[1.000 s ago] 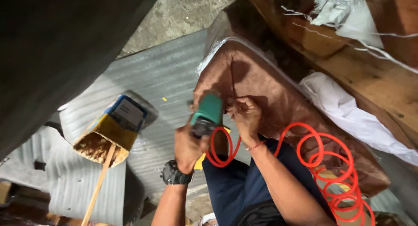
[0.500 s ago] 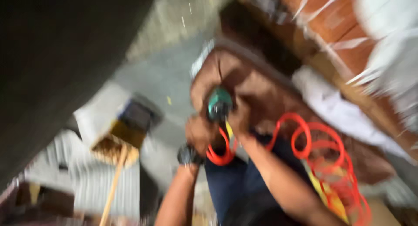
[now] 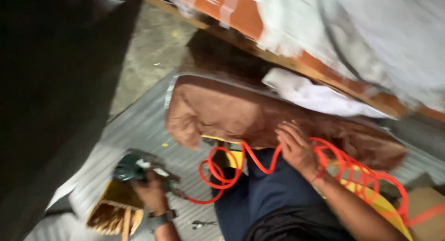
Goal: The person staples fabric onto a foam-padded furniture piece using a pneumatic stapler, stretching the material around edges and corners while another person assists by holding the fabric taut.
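Green air tool point(image 3: 131, 167) now sits low at about eight o'clock, carried away from the brown leather-covered piece point(image 3: 241, 118) where it was pressed a second ago. The left hand point(image 3: 150, 187), wristwatch point(image 3: 161, 218) on its wrist, is clenched around the tool's grip; blur hides the fingers' exact placement. That shift suggests the tool is off the work for the moment, hanging over the corrugated metal sheet point(image 3: 139, 125) and just above the wooden-handled brush point(image 3: 111, 215).

Its long axis seems to run from the hand toward ten o'clock, with the green head leading that way, pointing away from the leather; the blur makes the exact tilt uncertain. The coiled orange air hose point(image 3: 222, 169) trails off from the hand toward three o'clock, looping across the person's dark blue lap point(image 3: 273, 194).

The right hand point(image 3: 295, 147) lies at centre, fingers spread flat on the lower edge of the brown covering, touching it and grasping nothing. White cloth point(image 3: 315, 95) lies above it at one o'clock.
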